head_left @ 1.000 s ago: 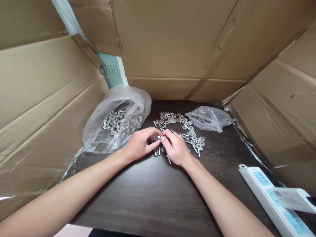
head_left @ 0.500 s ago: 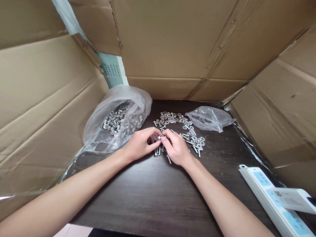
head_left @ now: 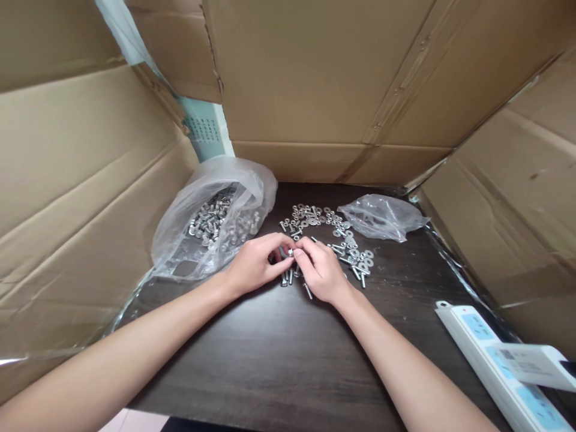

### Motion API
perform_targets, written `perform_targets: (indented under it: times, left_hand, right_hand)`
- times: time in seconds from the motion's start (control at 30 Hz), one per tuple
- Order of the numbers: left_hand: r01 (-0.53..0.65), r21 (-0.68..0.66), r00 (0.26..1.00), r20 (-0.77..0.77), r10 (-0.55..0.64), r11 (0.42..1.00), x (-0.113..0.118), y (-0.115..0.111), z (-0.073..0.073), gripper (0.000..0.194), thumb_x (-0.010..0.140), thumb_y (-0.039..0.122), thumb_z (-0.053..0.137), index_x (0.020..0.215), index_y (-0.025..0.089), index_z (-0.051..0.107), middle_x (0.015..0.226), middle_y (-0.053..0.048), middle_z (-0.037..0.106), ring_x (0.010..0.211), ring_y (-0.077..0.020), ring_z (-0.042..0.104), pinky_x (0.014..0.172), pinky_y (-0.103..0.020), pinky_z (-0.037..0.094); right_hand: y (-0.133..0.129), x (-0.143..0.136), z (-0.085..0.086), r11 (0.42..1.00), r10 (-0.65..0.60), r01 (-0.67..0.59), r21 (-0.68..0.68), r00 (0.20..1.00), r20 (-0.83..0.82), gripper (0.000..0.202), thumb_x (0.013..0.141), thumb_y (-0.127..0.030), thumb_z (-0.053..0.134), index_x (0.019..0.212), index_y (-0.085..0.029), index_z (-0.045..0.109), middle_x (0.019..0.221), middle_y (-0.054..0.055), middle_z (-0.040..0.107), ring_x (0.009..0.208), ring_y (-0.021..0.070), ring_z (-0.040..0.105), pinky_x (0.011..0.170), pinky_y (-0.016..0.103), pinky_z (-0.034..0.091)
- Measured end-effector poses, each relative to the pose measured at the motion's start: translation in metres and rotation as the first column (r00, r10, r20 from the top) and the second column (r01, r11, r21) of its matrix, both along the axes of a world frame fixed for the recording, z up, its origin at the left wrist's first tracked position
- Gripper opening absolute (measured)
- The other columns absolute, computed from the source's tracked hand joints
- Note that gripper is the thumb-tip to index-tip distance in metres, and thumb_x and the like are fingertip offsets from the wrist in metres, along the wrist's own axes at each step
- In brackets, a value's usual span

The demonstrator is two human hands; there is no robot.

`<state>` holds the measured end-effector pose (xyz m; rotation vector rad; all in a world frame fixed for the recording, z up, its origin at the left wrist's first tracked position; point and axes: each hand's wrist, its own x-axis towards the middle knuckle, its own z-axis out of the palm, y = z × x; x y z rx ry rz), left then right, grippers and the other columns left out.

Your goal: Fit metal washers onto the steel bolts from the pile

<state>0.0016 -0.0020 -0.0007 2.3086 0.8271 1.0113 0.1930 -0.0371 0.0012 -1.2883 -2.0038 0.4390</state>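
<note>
My left hand (head_left: pixel 261 261) and my right hand (head_left: pixel 320 268) meet at the middle of the dark table (head_left: pixel 252 360). Between their fingertips is a small metal fastener (head_left: pixel 291 252), pinched by both hands; its exact parts are too small to tell. Loose bolts (head_left: pixel 308 291) lie just below my hands. Beyond them and to the right, washers (head_left: pixel 369 262), nuts and more bolts are scattered. An open clear plastic bag (head_left: pixel 175 231) at the left holds many assembled-looking metal bolts (head_left: pixel 211 219).
A smaller crumpled plastic bag (head_left: pixel 382 216) lies at the back right. Along the right edge sits a white power strip (head_left: pixel 490 354) with a white plug or adapter (head_left: pixel 533 365) over it. Cardboard walls (head_left: pixel 324 78) enclose the table at the back and sides.
</note>
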Motion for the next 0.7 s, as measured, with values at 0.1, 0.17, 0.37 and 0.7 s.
perform_targets:
  times: [0.1,0.17,0.37,0.7]
  left_hand:
    - [-0.003,0.0,1.0,0.002,0.003,1.0,-0.0004,0.0005,-0.0007,0.012,0.093,0.022,0.067,0.105,0.02,0.066,0.093,-0.001,0.072,0.071,-0.0117,0.064,0.07,-0.024,0.053]
    - [-0.001,0.001,1.0,0.003,0.001,1.0,-0.0003,0.0006,-0.0007,0.013,0.094,0.022,0.067,0.107,0.02,0.067,0.093,-0.001,0.071,0.071,-0.0115,0.064,0.071,-0.024,0.053]
    - [-0.002,-0.002,1.0,0.002,0.002,1.0,0.0005,-0.0008,0.0011,0.01,0.094,0.023,0.067,0.104,0.02,0.067,0.091,0.0,0.072,0.07,-0.0113,0.064,0.069,-0.023,0.053]
    - [-0.007,-0.001,1.0,0.015,0.007,1.0,0.0015,-0.0003,0.0002,0.011,0.093,0.02,0.067,0.104,0.02,0.065,0.092,0.0,0.072,0.068,-0.0107,0.065,0.067,-0.022,0.053]
  right_hand:
    - [-0.0006,0.0005,0.0007,0.999,-0.01,0.01,-0.03,1.0,-0.007,0.02,0.101,-0.03,0.044,0.092,-0.022,0.059,0.08,0.003,0.067,0.072,0.0203,0.058,0.072,0.033,0.04]
    - [-0.001,0.001,0.0008,0.999,-0.014,0.014,-0.053,1.0,-0.012,0.017,0.099,-0.029,0.045,0.097,-0.021,0.06,0.083,0.004,0.069,0.076,0.0216,0.059,0.074,0.033,0.041]
    - [-0.0008,0.0018,0.0001,0.999,-0.01,0.01,-0.051,1.0,-0.014,0.015,0.098,-0.027,0.046,0.096,-0.022,0.059,0.083,0.003,0.068,0.077,0.0215,0.059,0.074,0.033,0.042]
    - [-0.0008,-0.0002,0.0018,1.0,-0.013,0.013,0.012,1.0,-0.015,0.018,0.1,-0.027,0.044,0.089,-0.023,0.057,0.076,0.002,0.065,0.069,0.0198,0.057,0.068,0.032,0.04]
